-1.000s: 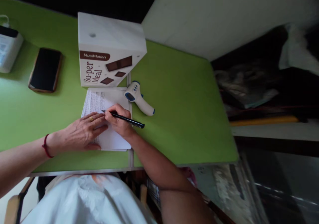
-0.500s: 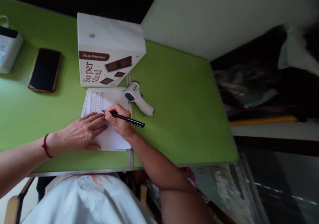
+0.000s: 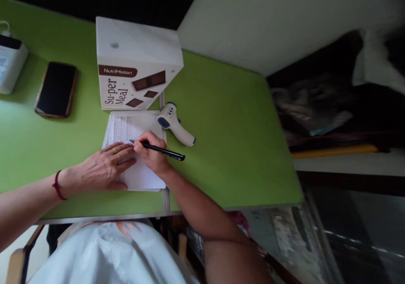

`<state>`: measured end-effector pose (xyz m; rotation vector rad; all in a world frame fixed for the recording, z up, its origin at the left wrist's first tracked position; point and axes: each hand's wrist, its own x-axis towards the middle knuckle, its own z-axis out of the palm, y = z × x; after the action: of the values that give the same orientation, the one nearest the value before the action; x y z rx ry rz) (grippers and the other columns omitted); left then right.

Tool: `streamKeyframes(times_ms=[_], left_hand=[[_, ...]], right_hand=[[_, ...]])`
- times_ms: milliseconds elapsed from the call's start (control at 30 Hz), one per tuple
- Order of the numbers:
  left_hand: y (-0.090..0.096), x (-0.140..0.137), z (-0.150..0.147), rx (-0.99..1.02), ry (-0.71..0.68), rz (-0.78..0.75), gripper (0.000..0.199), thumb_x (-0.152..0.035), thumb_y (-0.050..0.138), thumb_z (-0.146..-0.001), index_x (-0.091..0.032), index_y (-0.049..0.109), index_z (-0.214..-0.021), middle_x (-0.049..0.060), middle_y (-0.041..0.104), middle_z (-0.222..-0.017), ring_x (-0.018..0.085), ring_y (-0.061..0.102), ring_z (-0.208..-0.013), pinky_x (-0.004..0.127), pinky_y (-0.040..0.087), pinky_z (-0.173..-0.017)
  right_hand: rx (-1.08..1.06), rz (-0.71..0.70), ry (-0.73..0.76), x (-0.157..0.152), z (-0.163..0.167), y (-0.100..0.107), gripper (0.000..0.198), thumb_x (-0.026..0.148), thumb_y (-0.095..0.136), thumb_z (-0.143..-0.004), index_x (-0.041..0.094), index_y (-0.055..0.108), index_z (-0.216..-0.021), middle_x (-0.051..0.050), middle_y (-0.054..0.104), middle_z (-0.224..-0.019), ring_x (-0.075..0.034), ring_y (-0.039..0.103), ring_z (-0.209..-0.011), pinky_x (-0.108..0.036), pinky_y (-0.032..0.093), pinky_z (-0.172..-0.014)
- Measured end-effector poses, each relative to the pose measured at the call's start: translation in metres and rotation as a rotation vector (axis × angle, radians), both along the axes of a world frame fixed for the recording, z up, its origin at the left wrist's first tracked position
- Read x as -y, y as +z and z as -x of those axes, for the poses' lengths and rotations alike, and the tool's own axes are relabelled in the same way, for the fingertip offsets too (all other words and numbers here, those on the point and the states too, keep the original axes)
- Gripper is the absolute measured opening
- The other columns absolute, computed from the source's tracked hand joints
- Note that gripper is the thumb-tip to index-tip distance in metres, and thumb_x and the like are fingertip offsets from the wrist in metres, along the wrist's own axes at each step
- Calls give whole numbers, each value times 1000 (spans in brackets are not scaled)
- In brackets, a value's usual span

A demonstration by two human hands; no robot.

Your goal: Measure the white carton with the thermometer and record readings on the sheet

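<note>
- Black pen (image 3: 164, 151): pinched in our right hand (image 3: 153, 161); we judge the step as writing.
- Paper (image 3: 144, 178): our left hand (image 3: 106, 168) lies flat on it; the next stroke likely calls for steadiness.

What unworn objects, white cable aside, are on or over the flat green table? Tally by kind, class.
White cardboard box: 1
White paper stack: 1
White, blue-trimmed thermometer: 1
Black rectangular phone: 1
White block-shaped device: 1
Slim black pen: 1
Total: 6
</note>
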<state>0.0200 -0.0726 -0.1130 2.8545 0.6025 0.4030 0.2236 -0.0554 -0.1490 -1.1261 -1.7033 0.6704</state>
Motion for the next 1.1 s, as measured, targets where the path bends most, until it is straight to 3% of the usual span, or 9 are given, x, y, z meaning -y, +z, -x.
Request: streamKeyframes(times_ms=[467, 767, 1100], left_hand=[[1, 0, 0, 6, -2, 20, 68, -47, 81, -81, 0, 63, -127, 24, 60, -132, 40, 52, -132, 52, 44, -115], [0, 0, 1, 0, -2, 5, 64, -47, 78, -83, -2, 63, -127, 24, 60, -133, 39, 52, -133, 51, 44, -115], [-1, 0, 1, -20, 2, 15, 65, -47, 78, -84, -2, 63, -128, 24, 58, -136, 38, 52, -134, 50, 43, -116]], right_hand=[[-24, -9, 1, 0, 1, 0, 18, 26, 57, -89, 19, 52, -72, 4, 55, -63, -8, 49, -55, -18, 42, -57], [14, 40, -62, -2, -2, 0, 24, 35, 53, -88, 19, 54, -71, 2, 56, -61, -10, 49, -55, -21, 44, -56], [5, -11, -39, -2, -3, -1, 21, 29, 55, -89, 18, 53, -71, 3, 54, -61, -9, 47, -54, -19, 42, -56]])
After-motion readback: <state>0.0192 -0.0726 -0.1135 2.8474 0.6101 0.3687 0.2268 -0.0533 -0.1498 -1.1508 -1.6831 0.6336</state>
